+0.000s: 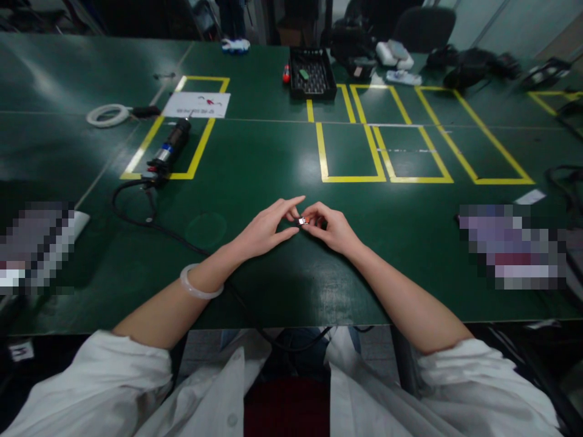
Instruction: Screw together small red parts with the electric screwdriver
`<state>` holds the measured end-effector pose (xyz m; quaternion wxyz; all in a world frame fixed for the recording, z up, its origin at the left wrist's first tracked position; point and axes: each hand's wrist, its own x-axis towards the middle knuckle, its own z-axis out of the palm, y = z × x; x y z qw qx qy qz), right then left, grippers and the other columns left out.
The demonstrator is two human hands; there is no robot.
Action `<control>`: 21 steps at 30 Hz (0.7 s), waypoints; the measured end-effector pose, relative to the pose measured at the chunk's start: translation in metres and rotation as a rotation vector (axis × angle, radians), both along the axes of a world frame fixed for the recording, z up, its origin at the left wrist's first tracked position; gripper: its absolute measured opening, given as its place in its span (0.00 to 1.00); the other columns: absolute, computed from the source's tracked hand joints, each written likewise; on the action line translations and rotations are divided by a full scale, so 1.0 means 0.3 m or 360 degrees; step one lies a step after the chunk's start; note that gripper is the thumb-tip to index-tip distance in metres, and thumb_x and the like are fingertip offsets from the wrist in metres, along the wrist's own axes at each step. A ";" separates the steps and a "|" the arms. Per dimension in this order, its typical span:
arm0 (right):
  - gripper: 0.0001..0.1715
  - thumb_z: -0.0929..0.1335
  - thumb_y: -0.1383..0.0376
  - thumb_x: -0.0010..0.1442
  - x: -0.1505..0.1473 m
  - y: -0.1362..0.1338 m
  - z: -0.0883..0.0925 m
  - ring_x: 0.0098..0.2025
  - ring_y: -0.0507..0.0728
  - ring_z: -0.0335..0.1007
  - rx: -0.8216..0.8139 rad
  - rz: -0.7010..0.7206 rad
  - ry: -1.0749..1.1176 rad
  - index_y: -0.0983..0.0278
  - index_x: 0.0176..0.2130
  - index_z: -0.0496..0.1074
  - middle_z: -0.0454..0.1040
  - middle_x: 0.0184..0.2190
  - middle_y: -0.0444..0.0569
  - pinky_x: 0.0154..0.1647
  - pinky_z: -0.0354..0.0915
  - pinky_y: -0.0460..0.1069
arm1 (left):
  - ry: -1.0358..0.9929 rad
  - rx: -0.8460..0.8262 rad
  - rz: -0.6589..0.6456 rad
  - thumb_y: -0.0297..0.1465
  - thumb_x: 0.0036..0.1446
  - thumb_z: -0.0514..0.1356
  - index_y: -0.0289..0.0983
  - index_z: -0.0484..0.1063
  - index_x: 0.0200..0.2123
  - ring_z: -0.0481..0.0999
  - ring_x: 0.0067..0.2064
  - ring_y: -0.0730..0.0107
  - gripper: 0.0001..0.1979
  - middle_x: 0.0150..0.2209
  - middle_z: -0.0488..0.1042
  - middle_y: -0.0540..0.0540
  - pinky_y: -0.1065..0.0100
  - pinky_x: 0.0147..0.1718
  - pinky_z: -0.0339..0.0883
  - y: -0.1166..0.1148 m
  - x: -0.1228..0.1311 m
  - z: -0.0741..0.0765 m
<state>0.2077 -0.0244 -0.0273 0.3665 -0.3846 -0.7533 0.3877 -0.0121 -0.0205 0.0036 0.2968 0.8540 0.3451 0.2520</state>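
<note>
Near the middle of the green table (255,194), a small part (302,221) with silver, orange and dark surfaces sits between my two hands. My right hand (331,228) pinches its right side between thumb and fingers. My left hand (273,226) reaches in from the other side, thumb and fingers apart, the fingertips close beside the part. Whether those fingertips touch it is too small to tell. A pale bracelet (200,285) circles my left wrist.
A cylindrical power tool (170,147) lies left, its black cable running toward the front edge. Behind it are a white sheet (197,104) and a white coil (108,115). A black tray (312,74) stands at the back. Blurred screens flank both sides.
</note>
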 end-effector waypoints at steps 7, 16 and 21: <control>0.07 0.69 0.65 0.61 -0.006 0.001 -0.003 0.31 0.51 0.69 0.0039 0.0026 0.0006 0.62 0.41 0.70 0.74 0.34 0.45 0.32 0.64 0.47 | 0.0007 0.0222 0.0011 0.29 0.67 0.56 0.36 0.60 0.65 0.74 0.46 0.66 0.25 0.44 0.73 0.43 0.63 0.50 0.68 -0.011 0.007 -0.010; 0.10 0.71 0.60 0.61 -0.008 0.002 -0.004 0.32 0.51 0.68 -0.0167 0.0002 0.0219 0.63 0.41 0.73 0.74 0.33 0.46 0.31 0.65 0.47 | -0.0116 0.0013 0.0055 0.30 0.66 0.56 0.35 0.63 0.60 0.76 0.44 0.69 0.20 0.44 0.75 0.44 0.67 0.48 0.70 -0.009 0.011 -0.014; 0.20 0.73 0.50 0.57 -0.016 0.007 -0.004 0.26 0.50 0.69 -0.0509 0.0004 0.0463 0.64 0.36 0.71 0.73 0.26 0.43 0.28 0.65 0.46 | -0.0036 0.0105 0.0045 0.33 0.66 0.57 0.35 0.68 0.50 0.76 0.45 0.67 0.12 0.45 0.74 0.43 0.65 0.48 0.69 -0.020 0.017 -0.009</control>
